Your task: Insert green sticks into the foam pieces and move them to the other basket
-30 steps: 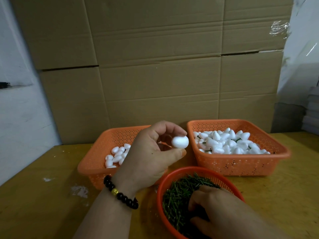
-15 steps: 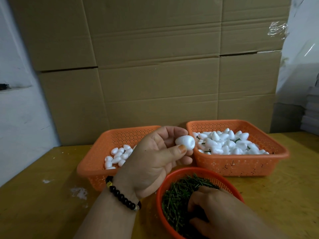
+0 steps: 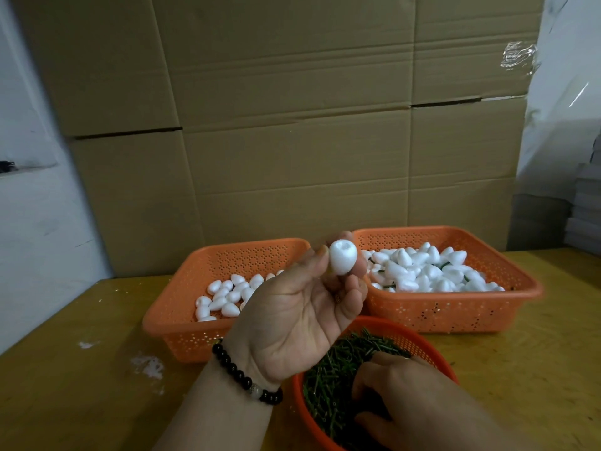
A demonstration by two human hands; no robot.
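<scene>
— Can any text, label, brand or number be read anywhere in the head view?

— None can be read. No print is seen on the cardboard boxes (image 3: 292, 125) stacked behind the worktop (image 3: 81, 385); only seams and creases are shown there.

— Is anything marked on the baskets?

— No lettering is found on the left orange basket (image 3: 182, 333), the right orange basket (image 3: 455, 317) or the round red basket (image 3: 432, 349); only perforated patterns are seen in their walls.

— And on the foam piece (image 3: 343, 257), or the bead bracelet (image 3: 244, 377)?

— Nothing is written on either. No sign or number can be made out on the pale wall (image 3: 32, 239) either.
</scene>
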